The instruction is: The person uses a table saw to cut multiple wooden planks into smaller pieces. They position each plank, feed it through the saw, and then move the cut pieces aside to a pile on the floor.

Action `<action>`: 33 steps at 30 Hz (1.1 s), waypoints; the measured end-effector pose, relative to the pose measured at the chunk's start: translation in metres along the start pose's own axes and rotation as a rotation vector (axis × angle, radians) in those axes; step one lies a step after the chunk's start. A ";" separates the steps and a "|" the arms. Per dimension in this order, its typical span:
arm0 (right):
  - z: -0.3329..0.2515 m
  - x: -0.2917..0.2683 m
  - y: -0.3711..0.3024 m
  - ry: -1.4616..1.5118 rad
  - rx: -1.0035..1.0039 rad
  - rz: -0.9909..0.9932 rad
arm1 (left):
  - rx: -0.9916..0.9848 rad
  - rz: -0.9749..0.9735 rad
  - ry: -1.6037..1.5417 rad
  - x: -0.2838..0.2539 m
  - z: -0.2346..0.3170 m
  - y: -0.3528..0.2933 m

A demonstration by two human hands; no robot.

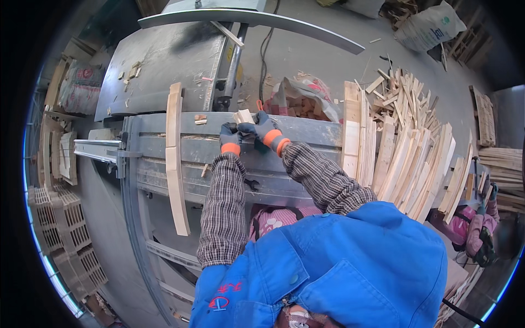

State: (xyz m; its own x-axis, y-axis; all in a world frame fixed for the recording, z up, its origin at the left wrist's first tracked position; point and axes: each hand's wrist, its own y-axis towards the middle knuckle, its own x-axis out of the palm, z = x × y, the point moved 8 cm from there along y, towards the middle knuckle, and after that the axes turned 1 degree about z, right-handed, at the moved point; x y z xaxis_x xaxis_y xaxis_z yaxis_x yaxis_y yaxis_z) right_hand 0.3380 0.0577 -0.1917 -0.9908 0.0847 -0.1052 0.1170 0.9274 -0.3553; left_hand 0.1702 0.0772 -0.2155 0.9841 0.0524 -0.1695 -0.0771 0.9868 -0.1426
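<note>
Head view: both gloved hands meet at the far edge of the grey saw table (306, 134). The left hand (230, 139) and right hand (266, 131) clamp a small pale wood block (243, 116) (steadying it, probably), while a long plank (175, 158) lies crosswise nearby.

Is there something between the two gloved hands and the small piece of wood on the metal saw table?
Nothing visible. The left hand and right hand are both already at the small wood block, which sticks up just above the gloves. The long curved slat lies apart, farther left.
</note>
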 end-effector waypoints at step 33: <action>0.049 -0.183 -0.146 -0.239 -0.352 0.223 | -0.103 0.492 0.215 -0.171 -0.008 -0.201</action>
State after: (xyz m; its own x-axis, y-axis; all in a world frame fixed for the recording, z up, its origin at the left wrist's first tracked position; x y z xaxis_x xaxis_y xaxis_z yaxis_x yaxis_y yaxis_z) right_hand 0.5060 -0.1115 -0.1664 -0.8960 0.2482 -0.3682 0.2546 0.9665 0.0319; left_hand 0.0158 -0.1313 -0.1660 0.7742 0.4607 -0.4339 -0.5459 0.8331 -0.0894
